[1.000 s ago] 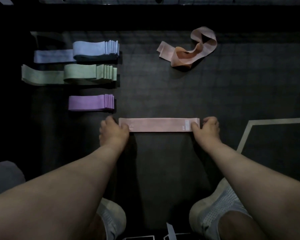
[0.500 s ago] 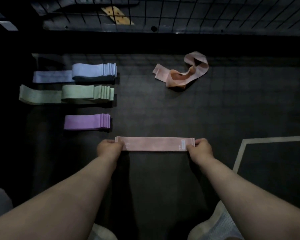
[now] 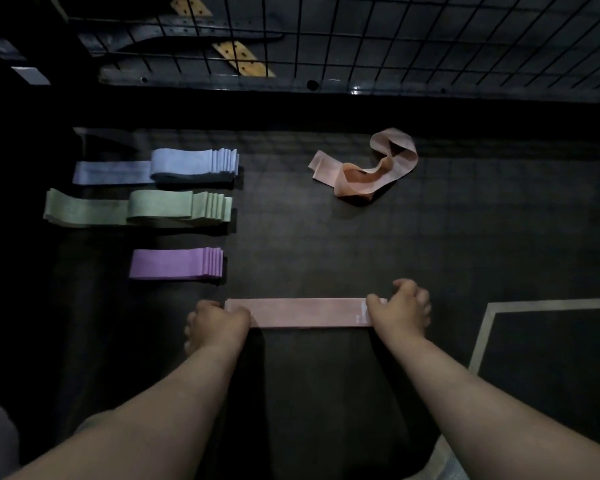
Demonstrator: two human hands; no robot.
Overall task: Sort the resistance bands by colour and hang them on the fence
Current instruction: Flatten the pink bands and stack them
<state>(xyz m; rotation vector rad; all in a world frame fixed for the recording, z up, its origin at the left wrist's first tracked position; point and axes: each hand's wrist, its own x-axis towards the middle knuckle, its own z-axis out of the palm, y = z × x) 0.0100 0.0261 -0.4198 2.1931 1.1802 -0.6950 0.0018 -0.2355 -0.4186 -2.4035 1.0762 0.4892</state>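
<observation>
A flat pink band (image 3: 305, 312) lies on the dark floor in front of me. My left hand (image 3: 215, 323) grips its left end and my right hand (image 3: 400, 311) grips its right end, fingers curled. To the left sit three sorted stacks: blue bands (image 3: 194, 164) farthest, green bands (image 3: 174, 206) in the middle, purple bands (image 3: 175, 264) nearest. Loose pink bands (image 3: 364, 168) lie crumpled further out on the right. The wire mesh fence (image 3: 413, 39) runs across the top of the view.
A dark metal base rail (image 3: 257, 83) runs under the fence, with wooden slats (image 3: 243, 58) behind the mesh. Pale floor line markings (image 3: 482, 337) frame the right side. A white shoe (image 3: 447, 462) shows at the bottom right.
The view has tilted up, so the fence now fills the top and my shoes have nearly left the frame. Both hands keep hold of the flat pink band's ends.
</observation>
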